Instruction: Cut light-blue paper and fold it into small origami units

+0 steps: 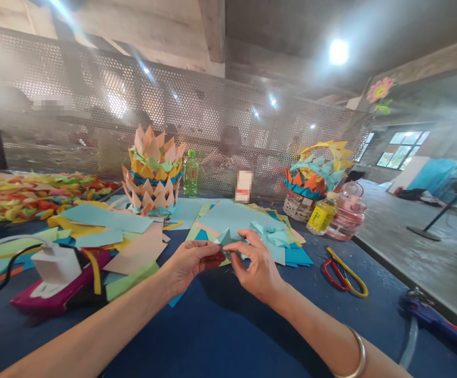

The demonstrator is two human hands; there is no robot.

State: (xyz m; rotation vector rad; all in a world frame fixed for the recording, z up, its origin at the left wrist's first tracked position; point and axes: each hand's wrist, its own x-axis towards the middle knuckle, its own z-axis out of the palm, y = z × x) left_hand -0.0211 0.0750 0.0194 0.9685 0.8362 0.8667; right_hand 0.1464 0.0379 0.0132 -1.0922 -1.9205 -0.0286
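Note:
Between my two hands, near the middle of the view, is a folded light-blue paper piece (227,237) with a pointed tip standing up. My left hand (197,261) pinches its left side between thumb and fingers. My right hand (256,263) grips its lower right side, fingers bent, and partly hides it. Just behind my right hand lie more folded light-blue pieces (277,236), on a stack of coloured paper sheets (232,214).
Red-and-yellow scissors (344,273) and a blue tool (433,317) lie right. Bottles (322,212) and a paper basket (299,203) stand behind. Leftward are a layered paper model (153,189), loose sheets (134,252), a power strip (61,294) with cables and a colourful paper heap (35,197).

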